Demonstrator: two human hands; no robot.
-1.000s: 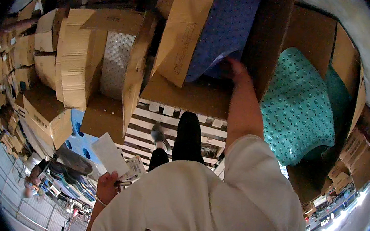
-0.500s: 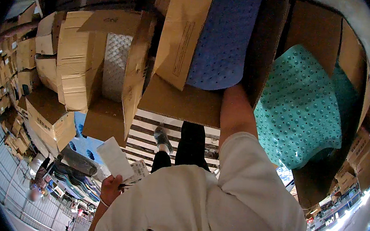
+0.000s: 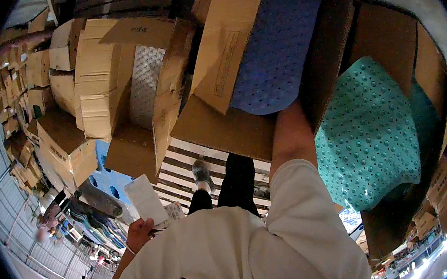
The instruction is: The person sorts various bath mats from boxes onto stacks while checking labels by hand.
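My left hand point(image 3: 140, 233), low on the left, is closed on paper sheets point(image 3: 146, 199). One sheet is plain white; beside it a label sheet point(image 3: 174, 210) with dark printing shows partly behind my shirt. My right forearm point(image 3: 295, 135) reaches forward into an open cardboard box point(image 3: 224, 131). There it passes under the rounded lower end of a blue dimpled bath mat point(image 3: 271, 63), which hides my right hand and its fingers. To the right, a teal bath mat point(image 3: 372, 135) with round bumps and small holes hangs over another box point(image 3: 384, 39).
At left stands an open box point(image 3: 98, 73) with a whitish bumpy mat point(image 3: 145, 83) inside. A smaller open box point(image 3: 67, 146) sits nearer, beside a light blue patterned sheet point(image 3: 108, 169). Slatted pallet boards point(image 3: 178, 167) lie under my feet. Stacked cartons line the far left.
The whole view has shifted slightly, so boxes and mats sit a little further right and lower. My left hand still holds the papers; my right arm stays under the blue mat.
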